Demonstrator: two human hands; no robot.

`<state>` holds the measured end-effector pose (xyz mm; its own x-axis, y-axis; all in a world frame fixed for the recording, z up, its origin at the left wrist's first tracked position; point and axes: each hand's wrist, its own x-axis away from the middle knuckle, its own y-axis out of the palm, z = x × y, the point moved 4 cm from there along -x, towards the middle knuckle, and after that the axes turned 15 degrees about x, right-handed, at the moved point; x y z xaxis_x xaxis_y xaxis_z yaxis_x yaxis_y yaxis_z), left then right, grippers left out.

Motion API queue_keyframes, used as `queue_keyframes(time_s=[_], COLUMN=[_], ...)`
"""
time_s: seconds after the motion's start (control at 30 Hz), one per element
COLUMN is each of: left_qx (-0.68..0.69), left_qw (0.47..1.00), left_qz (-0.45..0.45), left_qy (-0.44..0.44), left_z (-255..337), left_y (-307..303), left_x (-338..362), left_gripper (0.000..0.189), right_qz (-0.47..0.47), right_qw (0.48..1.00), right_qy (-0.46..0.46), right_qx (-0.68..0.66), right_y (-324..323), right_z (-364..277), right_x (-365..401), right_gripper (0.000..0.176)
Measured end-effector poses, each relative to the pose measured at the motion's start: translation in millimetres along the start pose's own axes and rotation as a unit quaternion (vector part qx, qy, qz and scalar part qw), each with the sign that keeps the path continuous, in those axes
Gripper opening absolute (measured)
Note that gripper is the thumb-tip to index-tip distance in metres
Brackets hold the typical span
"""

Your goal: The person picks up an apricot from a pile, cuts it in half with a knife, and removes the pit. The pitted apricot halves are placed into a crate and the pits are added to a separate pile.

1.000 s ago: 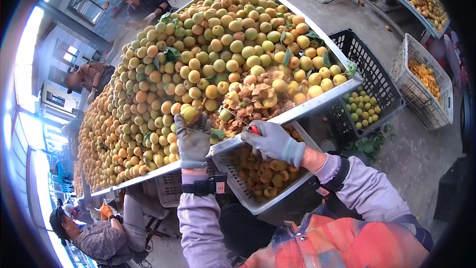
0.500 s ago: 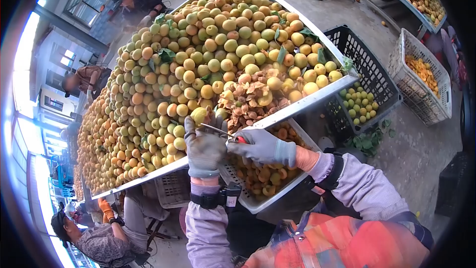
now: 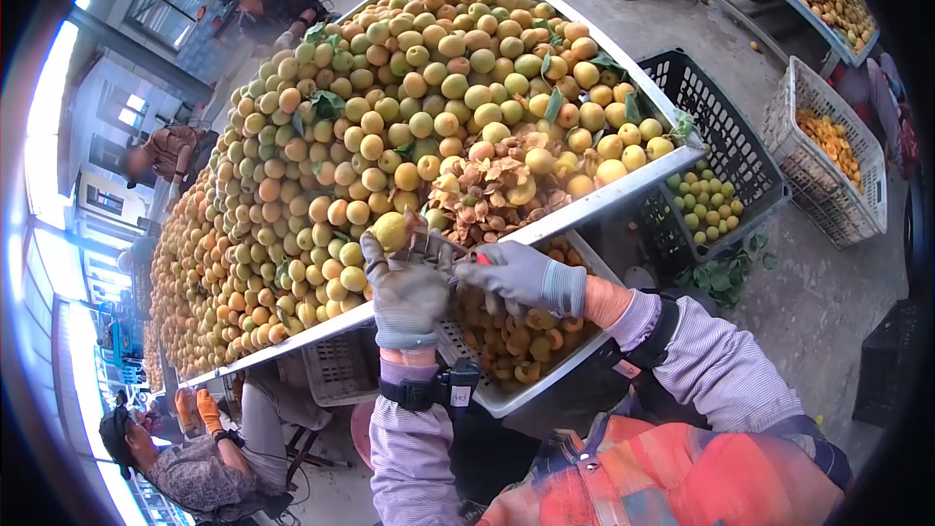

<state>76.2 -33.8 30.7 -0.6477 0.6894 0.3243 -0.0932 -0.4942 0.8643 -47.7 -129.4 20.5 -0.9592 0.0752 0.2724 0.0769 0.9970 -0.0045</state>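
Observation:
My left hand (image 3: pixel 407 294), in a grey glove, holds a yellow apricot (image 3: pixel 391 231) at its fingertips, by the table's near edge. Close beside it, my gloved right hand (image 3: pixel 518 278) is closed around a knife, whose red handle (image 3: pixel 482 259) shows in part; the blade cannot be made out. Both hands hover over a light crate (image 3: pixel 594 268) of cut apricots (image 3: pixel 521 346). In front of them, a heap of brown pits and scraps (image 3: pixel 482 190) lies among the whole apricots (image 3: pixel 390 107) on the metal-rimmed table (image 3: pixel 584 216).
On the right stand a black crate (image 3: pixel 716 117) with green fruit and a white crate (image 3: pixel 828 161) with orange pieces. Leaves (image 3: pixel 726 273) litter the floor. A person in orange gloves (image 3: pixel 207 411) sits at lower left; other people work along the table's far side.
The knife blade, visible before beside the apricot, is now hidden between my hands. My right hand has turned and shifted slightly. The seated person's second orange glove has come into view.

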Motion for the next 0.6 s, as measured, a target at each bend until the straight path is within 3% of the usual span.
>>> queue_keyframes(time_s=[0.17, 0.33, 0.6], left_qx=[-0.005, -0.020, -0.034], left_qw=[0.999, 0.997, 0.993], left_qz=[0.044, 0.062, -0.054], left_qy=[-0.009, 0.043, 0.094], left_z=[5, 15, 19], left_y=[-1, -10, -2], left_x=[1, -2, -3], left_gripper=[0.054, 0.046, 0.031], right_qz=[0.099, 0.103, 0.125], right_qw=[0.994, 0.994, 0.989], right_qy=[0.028, 0.010, -0.012], right_qx=[-0.028, -0.043, -0.075], right_y=[-11, -8, -13], right_z=[3, 4, 1], right_x=[-1, -3, -1], right_gripper=[0.035, 0.035, 0.036])
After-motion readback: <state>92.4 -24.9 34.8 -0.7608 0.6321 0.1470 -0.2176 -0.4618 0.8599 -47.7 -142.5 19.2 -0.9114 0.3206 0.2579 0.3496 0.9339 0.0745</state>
